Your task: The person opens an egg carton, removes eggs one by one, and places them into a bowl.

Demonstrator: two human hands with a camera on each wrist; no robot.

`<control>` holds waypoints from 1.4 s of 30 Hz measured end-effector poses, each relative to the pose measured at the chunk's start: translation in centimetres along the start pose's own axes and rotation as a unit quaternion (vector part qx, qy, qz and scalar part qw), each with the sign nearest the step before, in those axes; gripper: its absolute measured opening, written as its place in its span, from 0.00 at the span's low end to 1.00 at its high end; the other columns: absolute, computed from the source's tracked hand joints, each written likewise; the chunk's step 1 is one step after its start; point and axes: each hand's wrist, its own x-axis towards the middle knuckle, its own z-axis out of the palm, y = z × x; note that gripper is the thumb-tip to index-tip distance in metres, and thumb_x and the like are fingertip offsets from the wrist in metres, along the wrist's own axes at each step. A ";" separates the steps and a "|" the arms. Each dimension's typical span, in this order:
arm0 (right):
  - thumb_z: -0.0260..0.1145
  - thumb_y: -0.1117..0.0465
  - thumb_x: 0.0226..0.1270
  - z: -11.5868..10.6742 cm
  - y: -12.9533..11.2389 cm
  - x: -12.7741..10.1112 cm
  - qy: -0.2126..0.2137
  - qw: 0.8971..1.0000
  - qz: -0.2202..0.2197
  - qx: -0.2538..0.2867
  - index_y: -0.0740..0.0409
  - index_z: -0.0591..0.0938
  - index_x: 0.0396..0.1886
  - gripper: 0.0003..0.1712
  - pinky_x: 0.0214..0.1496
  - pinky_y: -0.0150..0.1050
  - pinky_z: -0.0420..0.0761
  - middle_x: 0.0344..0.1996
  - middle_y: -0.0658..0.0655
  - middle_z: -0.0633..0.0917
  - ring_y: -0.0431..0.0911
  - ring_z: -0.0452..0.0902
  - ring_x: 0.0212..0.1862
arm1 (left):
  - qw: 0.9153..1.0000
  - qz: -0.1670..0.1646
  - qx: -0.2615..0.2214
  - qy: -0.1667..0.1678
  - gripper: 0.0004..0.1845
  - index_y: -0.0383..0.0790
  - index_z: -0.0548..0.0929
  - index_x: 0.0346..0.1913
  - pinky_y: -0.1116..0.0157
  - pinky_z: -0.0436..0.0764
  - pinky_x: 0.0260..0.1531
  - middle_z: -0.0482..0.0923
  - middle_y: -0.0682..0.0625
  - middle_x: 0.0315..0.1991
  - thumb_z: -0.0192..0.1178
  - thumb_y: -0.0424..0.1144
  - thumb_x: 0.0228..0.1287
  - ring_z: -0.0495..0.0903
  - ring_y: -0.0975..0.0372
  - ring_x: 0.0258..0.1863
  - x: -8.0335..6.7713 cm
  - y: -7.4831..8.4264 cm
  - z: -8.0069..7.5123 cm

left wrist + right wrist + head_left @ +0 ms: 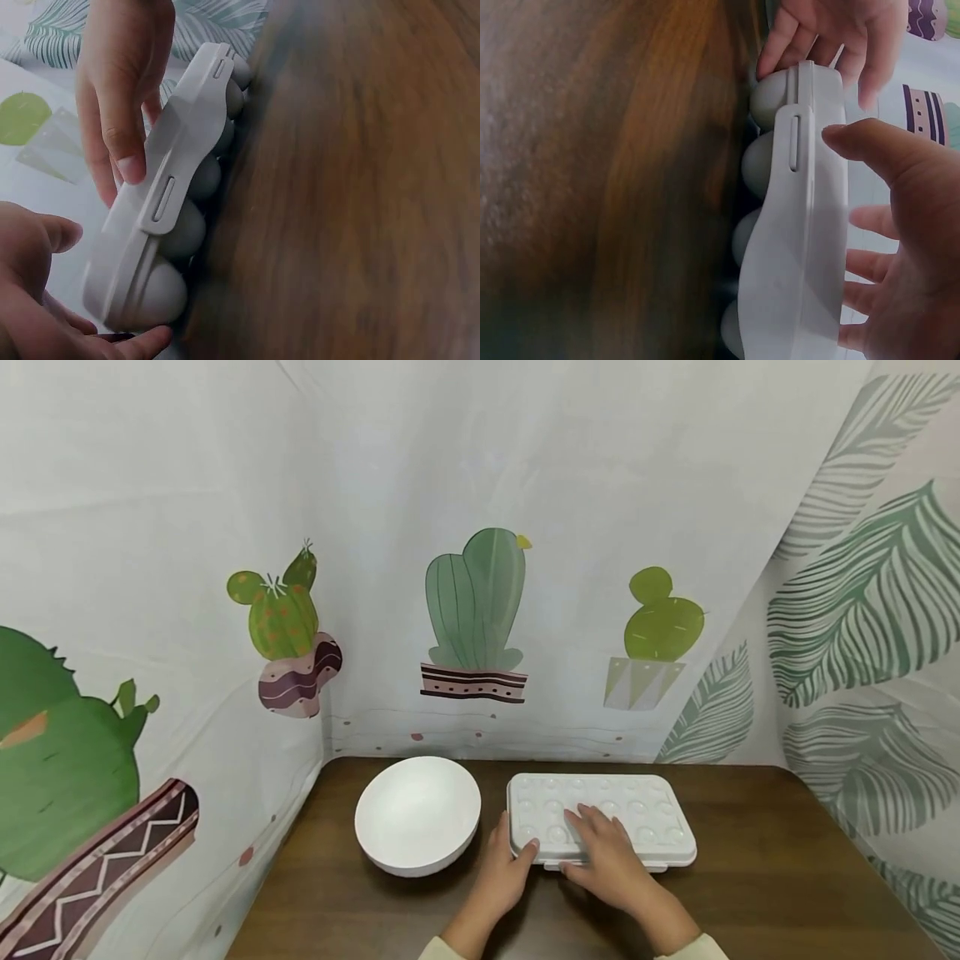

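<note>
A white egg box (645, 818) with a dimpled lid lies shut on the dark wooden table (750, 893). My left hand (523, 853) grips its front left corner, thumb on the lid and a finger against the lower half (772, 56). My right hand (600, 837) lies over the lid with the fingers spread and straight, and its thumb (129, 161) touches the front edge beside a latch (163, 199). The left wrist view shows the rounded egg cups (176, 232) of the lower half against the table.
A white empty bowl (417, 814) stands just left of the box, close to my left hand. Fabric with cactus and leaf prints (472, 602) hangs around the back and both sides of the table.
</note>
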 end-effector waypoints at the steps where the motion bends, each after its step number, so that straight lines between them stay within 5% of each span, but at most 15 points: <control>1: 0.78 0.49 0.55 0.1 -0.1 -0.1 -0.003 1.000 0.003 -0.001 0.62 0.73 0.71 0.46 0.73 0.69 0.59 0.71 0.68 0.71 0.63 0.64 0.74 | 1.000 -0.006 -0.007 -0.001 0.44 0.27 0.53 0.77 0.39 0.63 0.71 0.60 0.26 0.72 0.58 0.49 0.71 0.63 0.38 0.73 0.1 -0.1 0.1; 14: 0.80 0.48 0.52 0.9 -0.1 -0.2 -0.012 0.999 0.001 -0.037 0.60 0.71 0.72 0.50 0.74 0.71 0.55 0.73 0.68 0.68 0.66 0.58 0.76 | 0.993 -0.041 -0.114 -0.002 0.43 0.42 0.55 0.80 0.40 0.57 0.75 0.59 0.35 0.77 0.61 0.49 0.68 0.57 0.43 0.77 0.7 -2.2 0.3; 17: 0.81 0.50 0.49 1.1 -0.2 -0.3 0.004 0.999 -0.003 -0.051 0.60 0.71 0.72 0.50 0.72 0.72 0.58 0.72 0.69 0.70 0.67 0.61 0.75 | 0.990 -0.051 -0.128 -0.013 0.43 0.47 0.55 0.81 0.43 0.65 0.71 0.64 0.36 0.75 0.62 0.51 0.68 0.64 0.43 0.74 0.7 -2.4 0.2; 22: 0.83 0.52 0.45 1.5 -0.5 -0.3 0.026 0.996 -0.004 -0.084 0.62 0.72 0.70 0.52 0.69 0.73 0.62 0.69 0.70 0.71 0.69 0.65 0.72 | 0.990 -0.061 -0.127 -0.022 0.43 0.51 0.57 0.80 0.49 0.77 0.59 0.74 0.39 0.68 0.64 0.54 0.66 0.73 0.45 0.65 0.6 -2.6 0.0; 32: 0.83 0.51 0.43 1.9 -1.1 0.0 0.033 0.991 -0.001 -0.126 0.64 0.73 0.69 0.52 0.67 0.73 0.64 0.66 0.71 0.73 0.69 0.67 0.70 | 0.990 -0.067 -0.126 -0.009 0.44 0.53 0.58 0.80 0.62 0.80 0.49 0.79 0.42 0.61 0.64 0.57 0.65 0.77 0.50 0.61 0.7 -2.8 0.2; 42: 0.84 0.52 0.41 2.6 -1.4 0.1 0.049 0.986 -0.006 -0.160 0.65 0.73 0.67 0.52 0.65 0.73 0.67 0.64 0.72 0.74 0.70 0.69 0.67 | 0.992 -0.063 -0.113 0.001 0.44 0.52 0.59 0.80 0.59 0.80 0.55 0.77 0.40 0.66 0.64 0.58 0.65 0.77 0.51 0.62 0.6 -3.0 0.4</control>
